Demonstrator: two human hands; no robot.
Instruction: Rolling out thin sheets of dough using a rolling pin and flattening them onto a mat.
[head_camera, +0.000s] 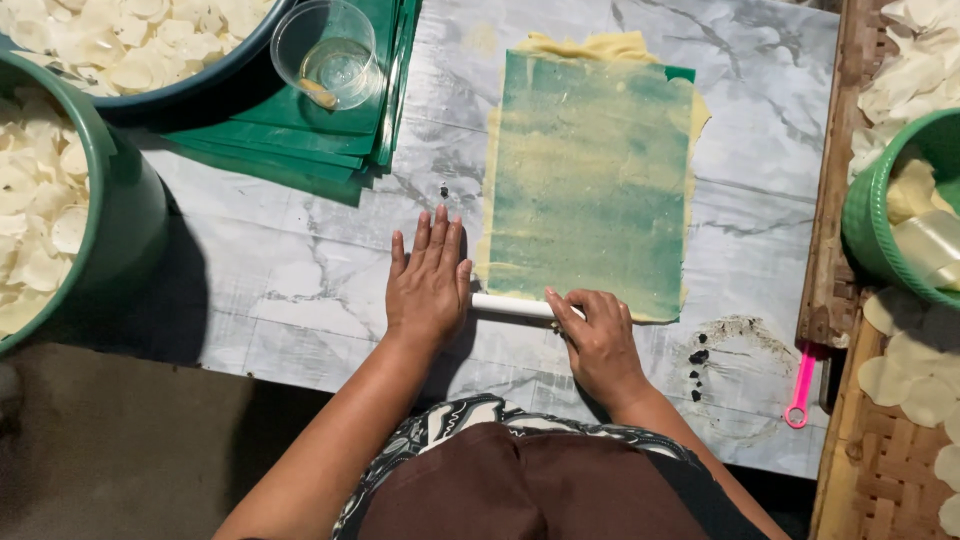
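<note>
marble table (300, 270) | green sheet (590, 180) over dough (590, 45) | green sheet stack (300, 135) | black crumbs (698, 358), perhaps

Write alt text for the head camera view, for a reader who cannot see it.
Two bare hands press a white rolling pin at the near edge of a green sheet laid over thin yellow dough on a marble table: the left hand lies flat, the right hand curls over it. Tubs of pale round chips stand at the left.
</note>
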